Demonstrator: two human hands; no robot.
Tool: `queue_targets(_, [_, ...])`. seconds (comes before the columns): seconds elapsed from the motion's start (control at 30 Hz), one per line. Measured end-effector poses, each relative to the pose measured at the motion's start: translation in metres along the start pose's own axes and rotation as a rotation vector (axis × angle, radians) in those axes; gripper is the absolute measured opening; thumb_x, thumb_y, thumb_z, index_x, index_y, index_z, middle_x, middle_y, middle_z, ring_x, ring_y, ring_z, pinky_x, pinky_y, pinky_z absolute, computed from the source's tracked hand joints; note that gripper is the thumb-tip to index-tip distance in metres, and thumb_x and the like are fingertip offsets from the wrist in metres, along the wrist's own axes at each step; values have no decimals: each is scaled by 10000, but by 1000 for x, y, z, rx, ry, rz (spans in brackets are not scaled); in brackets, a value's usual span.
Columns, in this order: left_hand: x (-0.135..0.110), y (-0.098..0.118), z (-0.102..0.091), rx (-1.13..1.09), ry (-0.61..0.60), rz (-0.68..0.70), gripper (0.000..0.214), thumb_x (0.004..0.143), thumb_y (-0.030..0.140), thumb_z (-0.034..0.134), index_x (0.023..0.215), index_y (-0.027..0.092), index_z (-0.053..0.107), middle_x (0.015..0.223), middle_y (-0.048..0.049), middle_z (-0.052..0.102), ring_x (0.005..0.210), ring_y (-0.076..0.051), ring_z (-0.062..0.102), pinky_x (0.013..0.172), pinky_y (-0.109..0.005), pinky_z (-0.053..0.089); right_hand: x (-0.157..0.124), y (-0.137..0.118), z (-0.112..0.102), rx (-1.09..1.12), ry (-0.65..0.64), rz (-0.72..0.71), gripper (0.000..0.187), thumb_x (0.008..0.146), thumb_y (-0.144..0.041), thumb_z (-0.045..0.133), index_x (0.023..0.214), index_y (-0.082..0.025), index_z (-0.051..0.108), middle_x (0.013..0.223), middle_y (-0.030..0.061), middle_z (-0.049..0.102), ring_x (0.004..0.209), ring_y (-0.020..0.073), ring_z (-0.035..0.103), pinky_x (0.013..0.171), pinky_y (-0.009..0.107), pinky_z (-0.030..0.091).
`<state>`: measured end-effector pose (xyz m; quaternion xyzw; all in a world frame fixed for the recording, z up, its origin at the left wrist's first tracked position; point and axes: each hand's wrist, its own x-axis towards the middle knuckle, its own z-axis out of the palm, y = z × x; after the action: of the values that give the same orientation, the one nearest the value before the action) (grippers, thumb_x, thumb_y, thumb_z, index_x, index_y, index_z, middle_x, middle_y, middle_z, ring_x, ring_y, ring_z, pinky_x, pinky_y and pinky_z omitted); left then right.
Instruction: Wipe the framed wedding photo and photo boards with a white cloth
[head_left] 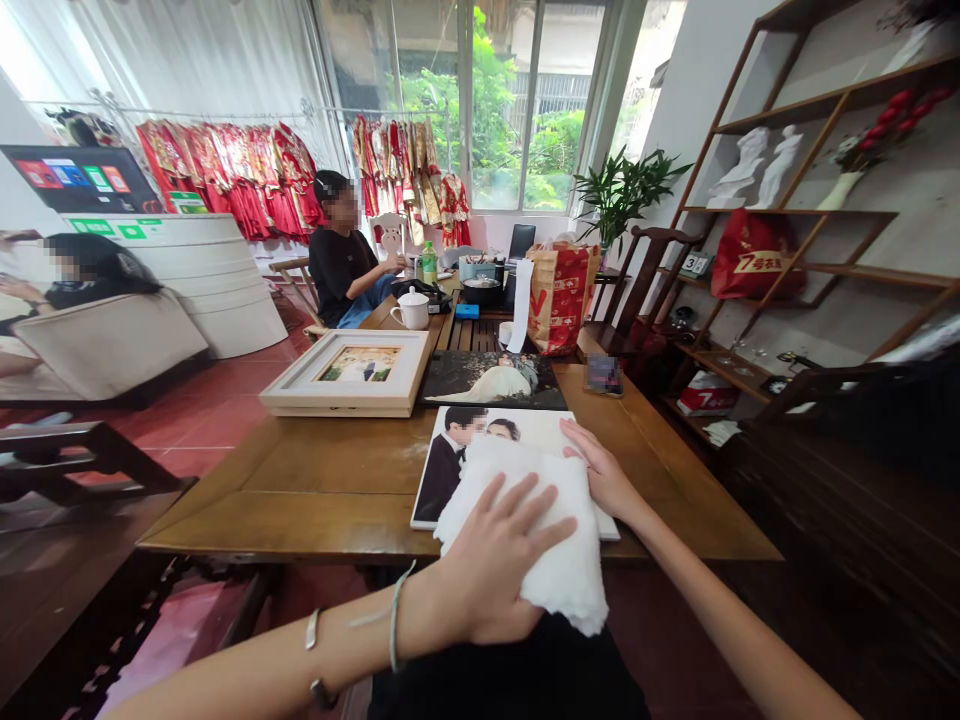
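A white wedding photo panel point(437, 478) lies at the table's near edge, showing a couple. A folded white cloth point(574, 560) covers much of it and hangs over the near side. Palm down on this cloth is my left hand point(499, 565), fingers spread, with bangles on the wrist. My right hand point(600, 470) rests along the panel's right edge, its fingers stretched out and touching the print. Just beyond lies a dark wedding photo panel point(491, 380). To its left, a thick white picture frame point(289, 390) holds a small couple photo.
The wooden table point(300, 500) also bears a lidded white mug point(411, 308), a red paper bag point(562, 300) and a phone point(604, 375). Across it sits a person in black point(341, 255). Another person point(105, 270) sits at left. Shelves point(817, 215) stand at right.
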<state>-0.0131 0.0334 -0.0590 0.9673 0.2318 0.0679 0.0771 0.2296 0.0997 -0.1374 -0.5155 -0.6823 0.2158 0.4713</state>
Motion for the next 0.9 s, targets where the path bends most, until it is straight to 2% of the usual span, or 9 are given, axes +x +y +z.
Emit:
queue_targets(0.07, [-2,1,-1,10,11,-35,800,722,437,591,1438,285,268,1525,-73,233,1407,-314,131,1112,-555,96,0,-1,0,-2,-13,-13,403,848,-379,493,1214,-252,605,1386,86,505,1335,255,391,1132,499,250])
queue_targets(0.13, [5,-7,-2,37,35,-95,779,733,434,591,1433,282,285,1517,-80,253,1402,-316,152,1109,-558,112,1,-1,-1,6,-25,3,396,846,-392,499,1198,-252,615,1394,83,498,1340,253,383,1133,496,249])
queue_targets(0.23, [30,-30,-6,85,56,-213,703,771,393,571,1419,267,328,1503,-87,287,1387,-330,196,1096,-571,150,3,1,-1,17,-20,57,399,842,-395,515,1195,-241,616,1395,86,498,1342,259,380,1123,508,259])
queue_targets(0.33, [59,-52,-5,121,77,-296,630,807,350,540,1404,257,362,1483,-94,325,1368,-332,240,1086,-576,172,4,3,1,27,7,35,405,824,-359,528,1208,-257,605,1388,74,505,1338,255,384,1124,502,262])
queue_targets(0.47, [81,-63,2,161,128,-330,636,805,367,544,1401,235,367,1470,-119,337,1361,-350,235,1079,-595,144,3,3,4,14,10,0,454,781,-247,515,1228,-252,591,1374,76,513,1334,247,389,1135,479,257])
queue_targets(0.57, [75,-53,6,151,133,-310,652,787,374,551,1396,226,371,1461,-134,342,1359,-364,226,1073,-609,132,1,2,4,10,-5,-6,481,761,-227,520,1238,-234,584,1380,87,505,1336,259,384,1133,489,255])
queue_targets(0.67, [52,-30,9,98,127,-247,711,746,401,580,1401,241,356,1455,-128,348,1368,-363,205,1081,-609,109,1,2,3,5,-9,-10,479,771,-239,519,1247,-251,575,1394,74,493,1337,259,380,1131,497,253])
queue_targets(0.8, [14,6,9,20,77,-155,845,685,450,617,1436,267,278,1497,-120,274,1388,-368,144,1092,-610,64,2,4,2,-19,-4,-22,422,812,-303,509,1220,-247,601,1376,89,511,1323,270,401,1128,512,256])
queue_targets(0.9, [0,19,8,-11,47,-128,867,689,487,608,1449,288,241,1516,-103,241,1395,-355,132,1100,-599,64,1,3,1,-35,0,-36,404,849,-368,487,1214,-242,605,1374,101,513,1324,274,401,1127,521,251])
